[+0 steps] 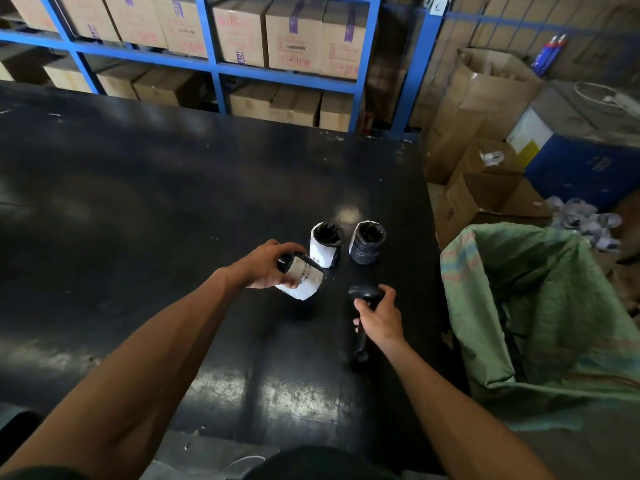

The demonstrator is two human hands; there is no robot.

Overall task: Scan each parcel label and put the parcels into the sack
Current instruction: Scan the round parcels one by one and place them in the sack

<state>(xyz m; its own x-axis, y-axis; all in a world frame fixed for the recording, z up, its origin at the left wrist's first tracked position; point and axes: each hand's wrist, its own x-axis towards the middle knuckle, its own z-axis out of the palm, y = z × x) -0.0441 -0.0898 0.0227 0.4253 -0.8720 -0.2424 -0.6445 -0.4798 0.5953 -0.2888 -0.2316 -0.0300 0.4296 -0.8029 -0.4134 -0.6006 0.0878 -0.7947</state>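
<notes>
My left hand (266,266) grips a small black cylindrical parcel (303,277) tilted on its side, its white barcode label facing up and right. My right hand (379,318) holds a black handheld scanner (363,299) by its handle, the head pointing toward that parcel from a short gap away. Two more black wrapped parcels stand upright on the black table (173,202) just beyond: one with a white label (325,244) and one to its right (367,242). A green woven sack (540,306) hangs open off the table's right edge.
Blue shelving (214,67) stacked with cardboard boxes runs behind the table. Open cardboard boxes (485,199) and crumpled paper scraps (585,220) lie on the floor at the right, beyond the sack.
</notes>
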